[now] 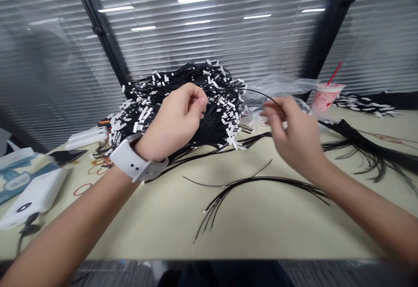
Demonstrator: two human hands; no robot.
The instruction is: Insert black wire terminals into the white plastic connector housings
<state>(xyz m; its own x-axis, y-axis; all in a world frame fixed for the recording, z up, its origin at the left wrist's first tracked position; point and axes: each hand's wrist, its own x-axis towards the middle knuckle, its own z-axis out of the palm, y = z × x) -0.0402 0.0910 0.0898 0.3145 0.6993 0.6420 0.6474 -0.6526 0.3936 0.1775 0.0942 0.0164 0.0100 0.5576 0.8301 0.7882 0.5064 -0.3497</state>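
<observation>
1. Single black cable [261, 92] is arching beside the tagged cable pile [214, 126]; right hand [298, 136] is holding it loosely between curled fingers.
2. Left hand [178, 117] is pinching narrowly before the pile; whether it is gripping anything, I cannot tell.
3. Loose cables [271, 178] are lying nearer the table's [261, 234] front edge.
4. Risk: sideways pulling could snag white tags, dragging neighbours out.
</observation>
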